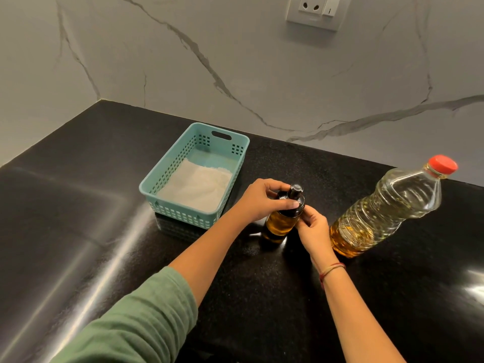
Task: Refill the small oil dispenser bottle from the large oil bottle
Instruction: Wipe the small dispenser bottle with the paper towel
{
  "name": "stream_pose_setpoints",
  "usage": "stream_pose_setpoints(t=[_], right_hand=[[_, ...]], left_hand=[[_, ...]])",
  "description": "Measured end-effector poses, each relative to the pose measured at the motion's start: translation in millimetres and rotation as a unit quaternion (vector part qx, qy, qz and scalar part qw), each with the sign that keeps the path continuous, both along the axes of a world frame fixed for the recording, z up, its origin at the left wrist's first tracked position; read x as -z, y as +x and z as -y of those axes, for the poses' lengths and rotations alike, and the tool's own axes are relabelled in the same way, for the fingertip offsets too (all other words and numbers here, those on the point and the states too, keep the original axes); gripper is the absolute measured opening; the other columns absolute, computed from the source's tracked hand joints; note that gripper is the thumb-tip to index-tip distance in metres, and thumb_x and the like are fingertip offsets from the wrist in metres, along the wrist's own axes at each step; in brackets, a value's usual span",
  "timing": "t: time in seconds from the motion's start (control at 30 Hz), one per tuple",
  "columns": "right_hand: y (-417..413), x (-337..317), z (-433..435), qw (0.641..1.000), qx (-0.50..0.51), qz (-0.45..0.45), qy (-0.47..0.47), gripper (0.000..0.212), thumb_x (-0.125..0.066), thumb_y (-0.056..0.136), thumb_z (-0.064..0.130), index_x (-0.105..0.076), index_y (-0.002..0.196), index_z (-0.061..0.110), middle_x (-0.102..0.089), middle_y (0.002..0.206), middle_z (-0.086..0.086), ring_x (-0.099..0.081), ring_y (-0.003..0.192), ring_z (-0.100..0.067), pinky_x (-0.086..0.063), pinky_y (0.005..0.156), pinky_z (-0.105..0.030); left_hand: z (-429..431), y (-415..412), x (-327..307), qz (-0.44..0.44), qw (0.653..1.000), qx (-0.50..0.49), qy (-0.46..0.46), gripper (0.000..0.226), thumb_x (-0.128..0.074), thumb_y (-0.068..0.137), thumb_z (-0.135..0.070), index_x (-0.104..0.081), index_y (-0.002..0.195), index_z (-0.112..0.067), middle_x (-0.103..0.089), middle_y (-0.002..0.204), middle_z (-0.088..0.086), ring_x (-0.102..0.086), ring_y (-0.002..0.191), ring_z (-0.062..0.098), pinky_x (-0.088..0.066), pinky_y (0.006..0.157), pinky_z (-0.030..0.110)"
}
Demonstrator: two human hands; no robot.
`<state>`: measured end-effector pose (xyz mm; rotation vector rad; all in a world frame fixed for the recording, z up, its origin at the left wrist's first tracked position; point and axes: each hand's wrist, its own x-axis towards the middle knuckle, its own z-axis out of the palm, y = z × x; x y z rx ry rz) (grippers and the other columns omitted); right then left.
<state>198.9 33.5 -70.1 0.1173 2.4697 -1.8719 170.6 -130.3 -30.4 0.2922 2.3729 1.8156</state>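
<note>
A green sleeve [136, 318] covers the left arm nearest the camera, and both bare forearms reach forward over the black, glossy surface [86, 210]. A red and yellow thread band [332, 269] circles the right wrist.

The small oil dispenser bottle [280, 224] stands upright on the surface in the middle of the view, between the two hands. Its lower body holds amber oil, and its black cap [295, 197], with a small knob on top, is still on. The left hand [263, 199] comes in from the left and wraps the cap, its fingers curled round the far side and the thumb laid across the front. The right hand [314, 230] meets the bottle from the right, its fingers bent together and pinching at the lower edge of the cap.

Just to the right, apart from the hands, the large oil bottle [387, 205] stands with its red cap [443, 164] on. It is clear plastic and about full of pale yellow oil.

Behind and to the left of the small bottle sits a teal plastic basket [147, 186] with perforated walls and a white folded cloth or paper [196, 188] lying in its bottom.

Beyond rises a white marble wall [235, 61] with grey veins, and a white socket plate [314, 10] is at the top edge.
</note>
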Motion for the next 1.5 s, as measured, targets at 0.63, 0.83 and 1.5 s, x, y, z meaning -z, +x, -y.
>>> stream_pose_setpoints(t=[0.63,0.83,1.5], right_hand=[[46.6,18.9,19.5,0.977,0.207,-0.015,-0.048,0.021,-0.070,0.082,0.007,-0.068,0.101,0.014,-0.070,0.095,0.001,-0.067,0.093,-0.012,-0.055,0.088,-0.035],[25.5,10.4,4.8,0.989,0.147,-0.012,-0.015,0.022,-0.065,0.086,0.004,-0.068,0.100,0.021,-0.070,0.097,0.004,-0.065,0.096,-0.009,-0.053,0.090,-0.034],[27.2,13.4,-10.1,0.994,0.086,0.040,-0.050,0.019,-0.066,0.084,0.002,-0.071,0.098,0.013,-0.073,0.095,-0.001,-0.069,0.094,-0.013,-0.055,0.089,-0.036]], left_hand=[[0.9,-1.2,1.3,0.008,1.000,0.000,0.009,0.037,-0.081,0.077,-0.028,-0.071,0.112,-0.022,-0.068,0.115,-0.006,-0.059,0.109,0.009,-0.043,0.087,0.021],[1.3,-1.1,0.9,0.006,1.000,0.006,0.010,0.037,-0.080,0.077,-0.028,-0.071,0.113,-0.023,-0.068,0.117,-0.005,-0.059,0.111,0.011,-0.043,0.090,0.024],[0.8,-2.5,2.9,0.003,1.000,0.005,-0.002,0.034,-0.080,0.077,-0.030,-0.072,0.110,-0.028,-0.068,0.116,-0.008,-0.060,0.111,0.013,-0.047,0.101,0.040]])
